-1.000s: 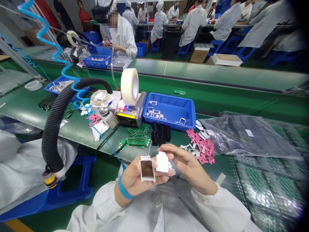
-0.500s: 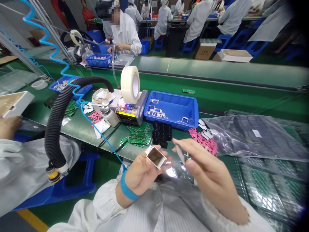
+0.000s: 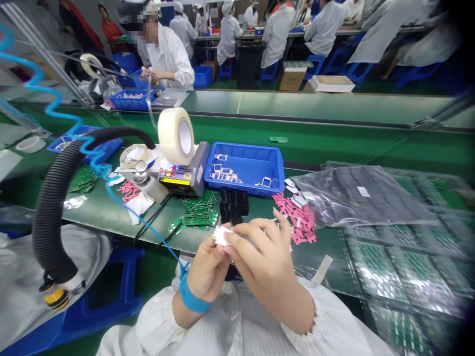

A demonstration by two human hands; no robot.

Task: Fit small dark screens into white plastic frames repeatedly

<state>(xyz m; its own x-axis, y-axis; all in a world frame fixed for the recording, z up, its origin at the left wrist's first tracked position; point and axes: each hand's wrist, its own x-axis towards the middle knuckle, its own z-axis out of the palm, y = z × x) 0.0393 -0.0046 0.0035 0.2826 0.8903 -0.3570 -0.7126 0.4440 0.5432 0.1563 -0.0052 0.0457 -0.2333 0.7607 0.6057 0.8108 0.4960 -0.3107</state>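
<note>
My left hand (image 3: 208, 264), with a blue wrist strap (image 3: 191, 294), holds a small white frame (image 3: 221, 236) in front of my body. The thumb and index finger of my right hand (image 3: 265, 257) press on the white face of this frame; its other fingers are raised. Just beyond my hands lie black parts (image 3: 234, 203) and a stack of green circuit boards (image 3: 196, 213). Pink pieces (image 3: 299, 217) are heaped to the right. A blue bin (image 3: 245, 163) behind holds several white frames.
A tape roll (image 3: 176, 136) stands on a machine (image 3: 185, 170) beside a metal-topped bottle (image 3: 148, 183). A black hose (image 3: 48, 212) arches at left. Bagged sheets (image 3: 371, 198) and packed boards (image 3: 397, 267) lie right. A person (image 3: 168, 54) works across the bench.
My right hand has moved left onto the frame, bringing the thin flat piece against it. The frame's opening is now covered by white. The view has shifted to the right.
</note>
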